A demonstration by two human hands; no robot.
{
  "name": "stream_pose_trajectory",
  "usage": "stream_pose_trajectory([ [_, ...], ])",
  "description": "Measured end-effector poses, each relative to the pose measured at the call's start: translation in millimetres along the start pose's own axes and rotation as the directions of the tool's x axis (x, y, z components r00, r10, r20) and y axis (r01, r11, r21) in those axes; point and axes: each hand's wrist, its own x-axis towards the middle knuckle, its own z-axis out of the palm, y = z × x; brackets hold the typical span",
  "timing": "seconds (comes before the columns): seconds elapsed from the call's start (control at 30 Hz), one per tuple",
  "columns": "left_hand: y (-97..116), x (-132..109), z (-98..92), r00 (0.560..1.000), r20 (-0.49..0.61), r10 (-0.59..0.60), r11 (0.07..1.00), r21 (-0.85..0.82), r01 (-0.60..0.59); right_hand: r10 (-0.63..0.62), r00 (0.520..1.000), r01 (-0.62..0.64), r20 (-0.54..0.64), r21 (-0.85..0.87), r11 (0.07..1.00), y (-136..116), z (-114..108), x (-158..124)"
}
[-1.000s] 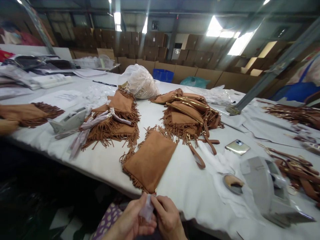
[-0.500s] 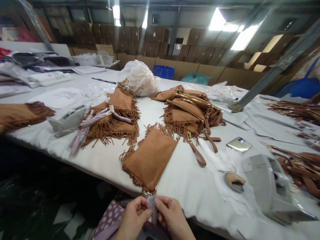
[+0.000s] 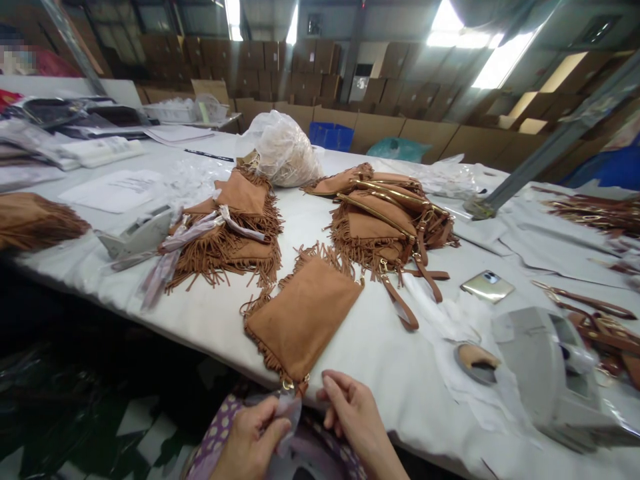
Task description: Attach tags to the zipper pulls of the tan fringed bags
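A tan fringed pouch (image 3: 307, 310) lies flat at the table's front edge, its corner with gold clasps toward me. Just below that corner, my left hand (image 3: 253, 430) pinches a piece of clear plastic film (image 3: 289, 415). A wrist strap at the clasp is mostly hidden behind the film and fingers. To the right, my right hand (image 3: 353, 410) is apart from the film, thumb and fingers loosely spread with nothing visible between them.
Fringed pouches lie in a left pile (image 3: 240, 220) and a right pile (image 3: 380, 220). On the right are a phone (image 3: 487, 285), a tape roll (image 3: 477, 363) and a grey tape dispenser (image 3: 540, 373). A metal post (image 3: 530, 160) rises from the table; a stuffed plastic bag (image 3: 285, 150) sits behind.
My right hand has let go of the film and moved right, its fingers opening. My left hand has drawn slightly left and down with the film, which now spreads wider.
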Motion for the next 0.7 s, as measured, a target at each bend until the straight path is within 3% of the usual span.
stream_pose_trajectory([
  [0.03,2,-1,-12.9,1.0,-0.007,-0.006,1.0,0.005,0.006,-0.154,0.988,0.152,-0.019,-0.101,0.983,-5,0,2],
  [0.07,3,-3,-26.2,1.0,-0.012,-0.027,0.999,-0.017,0.027,-0.334,0.942,0.324,-0.009,-0.224,0.919,-9,2,4],
  [0.13,7,-8,-51.4,0.996,-0.036,-0.078,0.993,-0.093,0.074,-0.613,0.781,0.598,0.118,-0.428,0.678,-19,10,13],
  [0.2,10,-15,-70.3,0.989,-0.083,-0.126,0.978,-0.179,0.11,-0.698,0.668,0.706,0.258,-0.517,0.484,-26,26,26],
  [0.27,6,-23,-78.1,0.975,-0.129,-0.182,0.954,-0.261,0.144,-0.703,0.64,0.721,0.309,-0.558,0.411,-29,49,40],
  [0.37,-13,-32,-67.9,0.938,-0.143,-0.316,0.88,-0.414,0.233,-0.707,0.664,0.68,0.244,-0.59,0.435,-27,84,50],
  [0.5,-47,-33,-43.1,0.875,-0.129,-0.467,0.687,-0.676,0.267,-0.634,0.763,0.615,0.127,-0.448,0.65,-22,102,38],
  [0.6,-58,-32,-39.0,0.901,-0.114,-0.419,0.635,-0.746,0.201,-0.426,0.891,0.455,0.16,-0.301,0.838,-23,102,29],
  [0.63,-59,-33,-40.4,0.913,-0.113,-0.392,0.64,-0.746,0.183,-0.335,0.918,0.384,0.214,-0.26,0.886,-24,104,28],
  [0.7,-61,-34,-44.8,0.926,-0.128,-0.357,0.672,-0.723,0.159,-0.159,0.928,0.226,0.338,-0.167,0.96,-26,113,30],
])
